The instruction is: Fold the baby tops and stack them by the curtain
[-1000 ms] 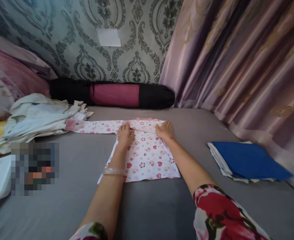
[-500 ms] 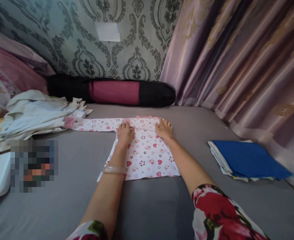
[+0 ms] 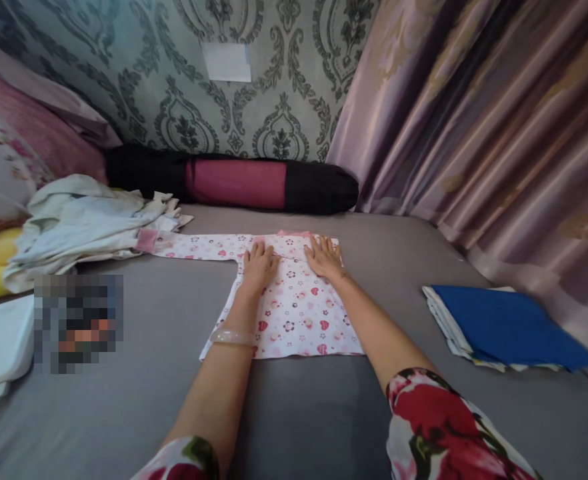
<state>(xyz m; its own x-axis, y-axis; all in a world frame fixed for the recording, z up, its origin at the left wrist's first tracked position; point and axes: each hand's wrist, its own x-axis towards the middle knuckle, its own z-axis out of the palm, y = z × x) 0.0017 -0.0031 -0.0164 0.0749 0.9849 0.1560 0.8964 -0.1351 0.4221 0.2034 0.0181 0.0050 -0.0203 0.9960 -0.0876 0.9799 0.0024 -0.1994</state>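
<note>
A small white garment (image 3: 294, 313) printed with pink hearts and flowers lies flat on the grey bed sheet (image 3: 299, 413). One sleeve stretches out to the left. My left hand (image 3: 259, 263) rests flat on its upper left part, fingers stretched out, a pale bangle on that wrist. My right hand (image 3: 324, 257) lies flat on the upper right part near the pink collar, fingers spread. Neither hand grips the cloth.
A heap of pale clothes (image 3: 84, 223) lies at the left, touching the sleeve's end. A black and pink roll bag (image 3: 234, 183) lies along the wall. Folded cloths with a blue one on top (image 3: 504, 327) sit at the right by the curtain (image 3: 474, 120). A white object (image 3: 1, 343) is at the left edge.
My right hand has slid inward from the garment's right edge and its fingers have spread flat. My left hand stays in place. The view has shifted a little.
</note>
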